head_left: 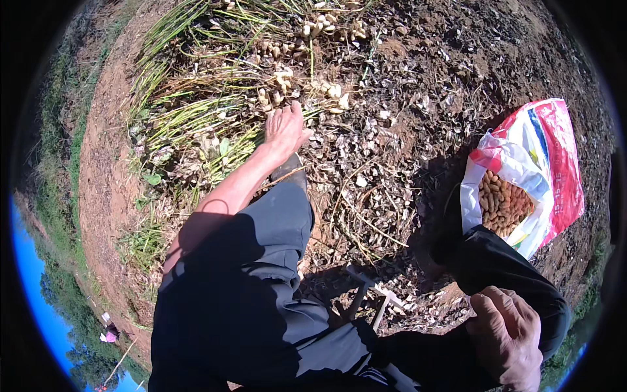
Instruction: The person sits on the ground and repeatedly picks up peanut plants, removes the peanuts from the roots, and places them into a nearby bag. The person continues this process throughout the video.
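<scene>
My left hand (285, 130) reaches forward to the uprooted peanut plants (189, 124). Its fingers are bent down over the stems, next to a cluster of pale pods (334, 91); the fingertips are partly hidden. The plants lie in a row, their green stems pointing left and their pods to the right. Near my right knee, my right hand (509, 336) is closed with curled fingers, and whatever may be inside it is out of sight. At the right stands an open white and red sack (567, 176) with loose peanuts (503, 204) inside.
Dry leaves and bare soil (424, 117) cover the ground. Loose dry stalks (366, 219) lie in front of me. Between my legs stands part of a small stool-like frame (382, 297). A dirt strip (108, 170) and green growth (55, 176) run along the left.
</scene>
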The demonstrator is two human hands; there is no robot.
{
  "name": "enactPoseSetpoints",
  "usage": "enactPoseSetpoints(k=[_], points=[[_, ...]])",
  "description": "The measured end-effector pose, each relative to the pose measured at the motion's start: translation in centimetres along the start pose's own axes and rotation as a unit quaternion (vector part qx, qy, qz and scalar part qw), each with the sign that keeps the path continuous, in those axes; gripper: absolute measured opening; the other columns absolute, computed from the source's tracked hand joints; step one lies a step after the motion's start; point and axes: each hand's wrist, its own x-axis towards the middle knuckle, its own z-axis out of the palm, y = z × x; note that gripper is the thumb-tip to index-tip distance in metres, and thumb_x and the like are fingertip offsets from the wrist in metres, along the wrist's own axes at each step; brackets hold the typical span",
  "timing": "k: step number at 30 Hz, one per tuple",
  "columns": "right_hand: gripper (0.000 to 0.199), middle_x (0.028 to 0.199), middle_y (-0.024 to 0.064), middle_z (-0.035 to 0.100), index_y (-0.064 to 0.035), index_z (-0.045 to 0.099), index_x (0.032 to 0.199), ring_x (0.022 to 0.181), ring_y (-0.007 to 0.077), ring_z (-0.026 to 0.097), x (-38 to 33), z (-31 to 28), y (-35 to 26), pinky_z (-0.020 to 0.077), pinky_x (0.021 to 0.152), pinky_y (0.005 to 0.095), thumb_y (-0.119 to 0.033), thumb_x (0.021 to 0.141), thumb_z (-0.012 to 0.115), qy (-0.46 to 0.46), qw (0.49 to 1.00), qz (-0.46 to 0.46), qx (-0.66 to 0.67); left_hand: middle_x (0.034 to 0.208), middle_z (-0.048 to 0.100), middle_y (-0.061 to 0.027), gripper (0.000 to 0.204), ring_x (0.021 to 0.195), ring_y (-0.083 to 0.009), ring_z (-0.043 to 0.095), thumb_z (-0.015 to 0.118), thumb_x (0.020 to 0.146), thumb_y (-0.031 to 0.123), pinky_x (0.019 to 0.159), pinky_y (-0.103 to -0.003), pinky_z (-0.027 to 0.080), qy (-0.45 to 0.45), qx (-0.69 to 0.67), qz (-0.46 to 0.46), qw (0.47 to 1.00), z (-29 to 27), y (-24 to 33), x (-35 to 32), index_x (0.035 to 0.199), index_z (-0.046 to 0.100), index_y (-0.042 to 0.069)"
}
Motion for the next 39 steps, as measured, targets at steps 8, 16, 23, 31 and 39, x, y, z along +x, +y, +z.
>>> enactPoseSetpoints(k=[8,16,23,31,39], points=[[0.048,0.096,0.0157,0.064,0.0007,0.058,0.108,0.078,0.0316,0.064,0.2,-0.8,-0.9,0.0535,0.066,0.0379,0.001,0.063,0.075,-0.045,0.997,0.011,-0.055,0.053,0.045,-0.0110,0.023,0.046,-0.0238,0.046,0.066,0.070,0.009,0.047,-0.040,0.038,0.047,-0.070,0.081,0.993,-1.3,-1.5,-4.9,0.063,0.046,0.003],[0.049,0.105,0.0161,0.065,-0.0008,0.058,0.117,0.092,0.0357,0.065,-4.7,-0.7,3.1,0.0551,0.078,0.0406,-0.004,0.071,0.074,-0.001,0.999,-0.025,-0.037,0.062,0.037,0.0075,0.025,0.057,-0.0045,0.036,0.066,0.092,0.026,0.048,-0.025,0.027,-0.194,-0.340,0.073,0.917,-19.8,1.9,-4.0,0.083,0.050,0.009],[0.053,0.103,0.0186,0.065,0.0015,0.057,0.121,0.087,0.0375,0.066,-6.0,-2.0,4.4,0.0549,0.075,0.0432,-0.010,0.072,0.074,-0.007,1.000,-0.002,0.004,0.054,0.035,0.0062,0.047,0.044,-0.0092,0.032,0.063,0.093,0.046,0.039,-0.030,0.026,-0.134,-0.257,0.228,0.929,-14.6,11.2,1.1,0.068,0.042,0.013],[0.047,0.095,0.0205,0.066,0.0051,0.060,0.117,0.080,0.0342,0.067,-6.7,-2.3,5.6,0.0537,0.073,0.0415,-0.030,0.086,0.067,0.051,0.997,0.041,0.030,0.052,0.043,-0.0062,0.012,0.042,-0.0173,0.042,0.045,0.090,0.003,0.037,-0.035,0.034,-0.149,-0.149,0.065,0.976,4.3,15.7,-2.9,0.079,0.042,0.004],[0.048,0.095,0.0187,0.066,0.0044,0.060,0.117,0.084,0.0336,0.066,-6.2,-2.6,5.7,0.0530,0.074,0.0405,-0.032,0.086,0.066,0.023,0.998,0.057,0.008,0.049,0.039,-0.0076,0.010,0.042,-0.0196,0.037,0.048,0.087,0.002,0.040,-0.043,0.030,-0.125,-0.129,0.100,0.979,2.4,11.9,-1.0,0.080,0.040,0.004]])
